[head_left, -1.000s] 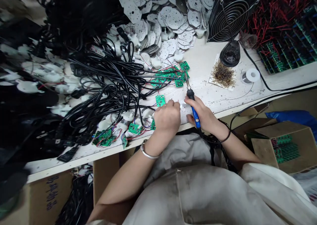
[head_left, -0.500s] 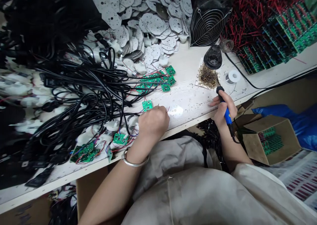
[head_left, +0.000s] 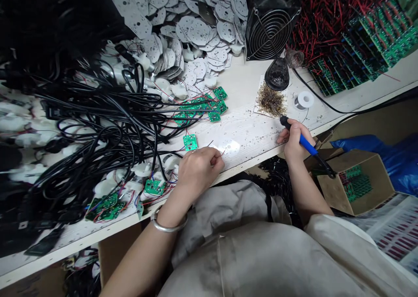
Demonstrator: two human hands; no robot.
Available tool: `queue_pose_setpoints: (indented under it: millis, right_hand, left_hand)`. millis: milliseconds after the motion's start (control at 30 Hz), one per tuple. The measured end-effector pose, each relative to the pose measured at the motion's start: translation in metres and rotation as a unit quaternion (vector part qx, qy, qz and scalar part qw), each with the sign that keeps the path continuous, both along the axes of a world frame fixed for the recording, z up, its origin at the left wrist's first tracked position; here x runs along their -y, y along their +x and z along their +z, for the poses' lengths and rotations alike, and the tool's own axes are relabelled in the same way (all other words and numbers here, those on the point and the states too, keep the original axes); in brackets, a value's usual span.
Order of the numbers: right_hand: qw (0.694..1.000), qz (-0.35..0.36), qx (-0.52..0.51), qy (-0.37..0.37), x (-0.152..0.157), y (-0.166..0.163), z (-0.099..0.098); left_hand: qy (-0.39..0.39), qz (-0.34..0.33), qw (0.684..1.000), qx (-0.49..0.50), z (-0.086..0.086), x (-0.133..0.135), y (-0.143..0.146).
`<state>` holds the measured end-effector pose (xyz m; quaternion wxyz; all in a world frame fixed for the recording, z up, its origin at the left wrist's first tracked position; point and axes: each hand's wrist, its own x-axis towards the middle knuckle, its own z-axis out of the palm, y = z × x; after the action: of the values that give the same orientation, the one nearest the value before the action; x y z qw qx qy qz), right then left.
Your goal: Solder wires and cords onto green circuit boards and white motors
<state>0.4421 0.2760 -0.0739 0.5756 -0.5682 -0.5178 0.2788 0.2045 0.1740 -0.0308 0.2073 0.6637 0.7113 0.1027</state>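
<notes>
My right hand (head_left: pixel 293 139) is wrapped round the blue handle of a soldering iron (head_left: pixel 307 144), whose front end points toward a pale pad (head_left: pixel 259 106) covered in brown crumbs. My left hand (head_left: pixel 200 166) is closed in a pinch at the table's front edge. Thin wires (head_left: pixel 223 153), one red and one dark, stick out by its fingers; the grip itself is partly hidden. Just beyond that hand lies a small green circuit board (head_left: pixel 190 142). To its right is a white, many-sided plate (head_left: pixel 231 147) with holes.
Black cables (head_left: pixel 130 109) heap up at left, among white motor-like parts. Grey plates (head_left: pixel 196 31) pile at the back beside a fan (head_left: pixel 270 33). At right stand an iron holder (head_left: pixel 277 75), a solder spool (head_left: pixel 304 100) and stacked green boards (head_left: pixel 385 40). A cardboard box (head_left: pixel 379 179) sits below.
The soldering iron has tilted, its rear end swinging right, and its front end now sits at the pad's near edge. My left hand has turned, showing its thumb and fingers. The view shifted slightly.
</notes>
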Motion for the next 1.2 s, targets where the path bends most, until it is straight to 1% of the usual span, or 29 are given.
queue_pose_setpoints:
  millis: [67, 200, 300, 367, 467, 533, 600, 700, 767, 867, 1000, 1100, 1200]
  right_hand:
    - [1.0, 0.002, 0.006, -0.003, -0.001, 0.0, 0.0]
    - [1.0, 0.019, 0.003, -0.013, -0.001, 0.0, 0.001]
    - [1.0, 0.024, -0.008, -0.012, -0.002, 0.0, 0.003]
    - [0.999, 0.024, -0.029, -0.007, -0.002, 0.001, 0.005]
    - [0.995, 0.031, -0.092, 0.011, 0.006, 0.0, 0.008]
    - [0.99, 0.06, -0.123, 0.017, 0.017, -0.004, 0.009]
    - [0.988, 0.095, -0.122, 0.015, 0.031, -0.011, 0.008]
    - [0.987, 0.124, -0.099, -0.002, 0.051, -0.021, 0.004]
    - [0.985, 0.145, -0.095, -0.013, 0.059, -0.027, 0.001]
    - [0.978, 0.186, -0.096, -0.019, 0.062, -0.029, 0.002]
    - [0.96, 0.255, -0.11, -0.018, 0.059, -0.026, 0.005]
    - [0.955, 0.277, -0.106, -0.022, 0.058, -0.023, 0.003]
    - [0.952, 0.295, -0.076, -0.02, 0.057, -0.02, -0.001]
  left_hand:
    - [0.024, -0.009, 1.0, -0.013, -0.003, 0.001, 0.001]
    - [0.077, -0.024, 0.997, -0.002, -0.01, 0.005, 0.001]
    - [0.108, -0.023, 0.993, -0.038, -0.013, 0.004, 0.002]
    - [0.134, -0.028, 0.989, -0.064, -0.014, 0.002, 0.004]
    - [0.174, -0.05, 0.982, -0.051, -0.017, -0.003, 0.006]
    - [0.188, -0.065, 0.979, -0.034, -0.019, -0.004, 0.006]
    - [0.189, -0.068, 0.979, -0.026, -0.022, -0.003, 0.005]
    - [0.176, -0.053, 0.983, -0.021, -0.023, -0.002, 0.005]
    - [0.169, -0.038, 0.985, -0.018, -0.023, -0.002, 0.005]
    - [0.172, -0.041, 0.984, -0.011, -0.024, -0.003, 0.003]
    - [0.214, -0.061, 0.975, -0.004, -0.03, -0.004, -0.002]
    - [0.246, -0.07, 0.967, -0.001, -0.034, -0.004, -0.003]
    - [0.257, -0.075, 0.963, 0.007, -0.034, -0.003, -0.003]
